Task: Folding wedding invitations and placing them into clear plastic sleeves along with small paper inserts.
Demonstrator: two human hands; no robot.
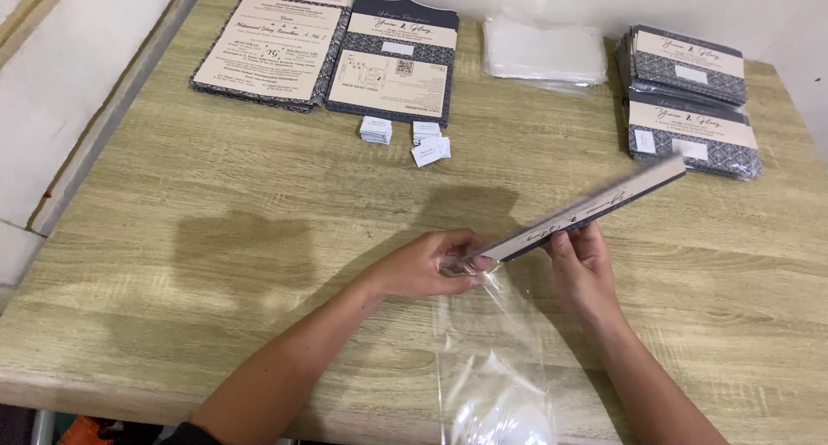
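My right hand (580, 260) holds a cream and dark blue invitation card (595, 207) edge-on above the wooden table (216, 238), its lower corner at the mouth of a clear plastic sleeve (493, 350). My left hand (431, 262) pinches the sleeve's open top edge. The sleeve lies flat and runs toward the table's near edge.
Two stacks of printed cards (272, 44) (395, 59) lie at the back left, with small white labels (376, 129) (429, 143) in front of them. A pile of clear sleeves (543, 53) sits at the back centre. Stacks of sleeved cards (690, 100) fill the back right.
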